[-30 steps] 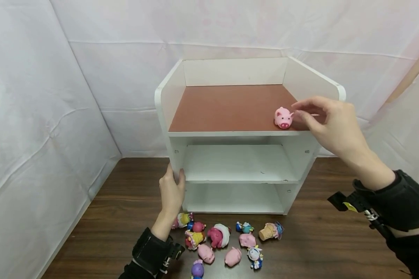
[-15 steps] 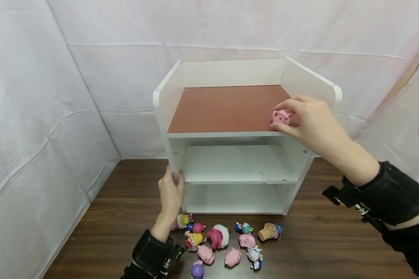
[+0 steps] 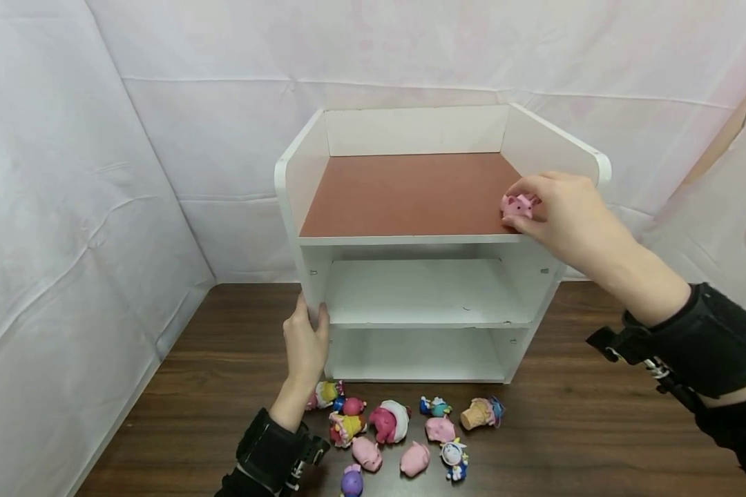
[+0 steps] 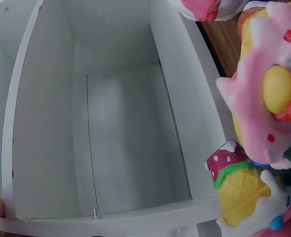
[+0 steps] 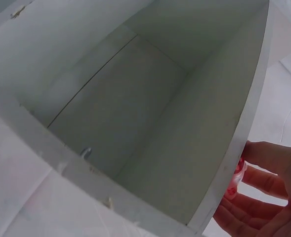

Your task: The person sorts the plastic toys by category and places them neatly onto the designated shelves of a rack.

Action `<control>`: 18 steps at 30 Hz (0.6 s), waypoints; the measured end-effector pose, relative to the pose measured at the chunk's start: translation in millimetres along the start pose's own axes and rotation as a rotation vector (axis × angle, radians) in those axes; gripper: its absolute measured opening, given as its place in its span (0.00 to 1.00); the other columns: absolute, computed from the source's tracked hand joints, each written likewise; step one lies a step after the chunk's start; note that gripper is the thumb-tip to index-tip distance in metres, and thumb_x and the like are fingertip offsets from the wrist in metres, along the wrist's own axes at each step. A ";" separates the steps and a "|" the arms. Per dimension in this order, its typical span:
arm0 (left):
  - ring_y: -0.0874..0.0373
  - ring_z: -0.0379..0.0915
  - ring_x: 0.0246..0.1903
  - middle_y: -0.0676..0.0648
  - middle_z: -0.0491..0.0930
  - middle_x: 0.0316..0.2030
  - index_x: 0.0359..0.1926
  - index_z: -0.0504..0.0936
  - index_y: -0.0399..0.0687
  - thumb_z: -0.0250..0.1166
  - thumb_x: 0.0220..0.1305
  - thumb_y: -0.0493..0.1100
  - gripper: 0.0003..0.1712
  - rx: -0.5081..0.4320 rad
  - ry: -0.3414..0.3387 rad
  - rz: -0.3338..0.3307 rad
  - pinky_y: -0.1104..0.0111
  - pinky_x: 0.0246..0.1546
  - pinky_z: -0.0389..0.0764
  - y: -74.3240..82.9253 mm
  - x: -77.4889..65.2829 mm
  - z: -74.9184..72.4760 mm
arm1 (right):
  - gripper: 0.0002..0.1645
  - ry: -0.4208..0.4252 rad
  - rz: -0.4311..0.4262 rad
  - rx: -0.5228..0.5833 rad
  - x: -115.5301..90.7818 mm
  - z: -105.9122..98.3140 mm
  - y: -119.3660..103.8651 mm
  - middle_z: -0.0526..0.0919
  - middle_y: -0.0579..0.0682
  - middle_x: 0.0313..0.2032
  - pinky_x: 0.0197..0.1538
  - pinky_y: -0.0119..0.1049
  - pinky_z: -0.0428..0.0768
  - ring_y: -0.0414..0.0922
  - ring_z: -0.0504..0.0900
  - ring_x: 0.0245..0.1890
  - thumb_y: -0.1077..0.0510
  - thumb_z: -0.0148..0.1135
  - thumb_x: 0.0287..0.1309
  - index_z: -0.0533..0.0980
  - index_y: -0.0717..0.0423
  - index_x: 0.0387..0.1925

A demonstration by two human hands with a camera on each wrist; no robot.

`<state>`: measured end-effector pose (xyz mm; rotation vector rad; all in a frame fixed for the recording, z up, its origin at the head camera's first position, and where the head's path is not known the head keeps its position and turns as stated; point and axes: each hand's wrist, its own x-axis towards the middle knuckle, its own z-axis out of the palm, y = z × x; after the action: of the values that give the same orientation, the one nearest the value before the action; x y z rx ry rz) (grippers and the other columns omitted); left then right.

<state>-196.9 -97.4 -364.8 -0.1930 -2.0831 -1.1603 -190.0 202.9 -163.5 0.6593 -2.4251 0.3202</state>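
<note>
In the head view a small pink toy pig [image 3: 518, 206] is on the brown top of a white shelf unit [image 3: 410, 239], near its right front corner. My right hand [image 3: 568, 217] pinches the pig between thumb and fingers, and the thumb covers its lower front. The right wrist view shows that hand [image 5: 271, 192] at the board's edge, with a bit of the pink pig [image 5: 235, 180] between the fingers. Lower left, my left hand [image 3: 306, 339] grips the unit's left side panel, thumb in front and fingers on the outer side.
On the dark wooden floor [image 3: 566, 442] before the unit lie several toy figures, among them a pink pig [image 3: 415, 458], a purple figure [image 3: 351, 480] and an ice-cream-cone figure [image 3: 481, 412]. White cloth [image 3: 224, 124] hangs behind and at both sides.
Fingers of my right hand, at first beside the pig, have closed round it. The pig has since moved a little to the right along the front edge. My left hand stays on the panel.
</note>
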 end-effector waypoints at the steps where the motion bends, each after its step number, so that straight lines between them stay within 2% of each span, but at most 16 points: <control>1: 0.40 0.72 0.43 0.30 0.74 0.45 0.53 0.66 0.28 0.55 0.58 0.30 0.20 -0.001 0.000 0.000 0.54 0.36 0.75 0.1 0.1 0.2 | 0.08 -0.005 0.007 -0.007 0.2 -0.7 1.0 0.78 0.59 0.28 0.33 0.44 0.72 0.53 0.75 0.29 0.65 0.64 0.44 0.76 0.64 0.31; 9: 0.40 0.73 0.42 0.31 0.74 0.45 0.54 0.66 0.28 0.55 0.59 0.30 0.21 -0.001 0.001 -0.009 0.54 0.36 0.76 0.2 0.3 1.6 | 0.04 -0.011 0.046 -0.054 -1.0 -2.2 5.2 0.77 0.60 0.26 0.31 0.46 0.71 0.54 0.73 0.26 0.66 0.56 0.50 0.75 0.65 0.29; 13: 0.41 0.73 0.42 0.31 0.74 0.44 0.53 0.66 0.28 0.55 0.59 0.30 0.21 -0.007 -0.005 -0.004 0.55 0.36 0.76 -0.1 1.0 3.1 | 0.05 -0.015 0.067 -0.090 -0.4 -2.8 5.6 0.75 0.60 0.24 0.28 0.45 0.70 0.54 0.72 0.24 0.66 0.52 0.52 0.74 0.65 0.28; 18: 0.41 0.73 0.43 0.31 0.74 0.44 0.53 0.67 0.28 0.55 0.58 0.30 0.20 -0.007 0.011 0.008 0.54 0.37 0.75 1.1 3.3 4.0 | 0.06 -0.016 0.079 -0.104 2.2 -3.8 6.9 0.75 0.61 0.24 0.27 0.46 0.70 0.56 0.72 0.24 0.65 0.50 0.53 0.73 0.66 0.29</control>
<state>-200.9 -94.2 -363.2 -0.1974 -2.0672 -1.1615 -193.3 209.3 -159.7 0.5236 -2.4685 0.2192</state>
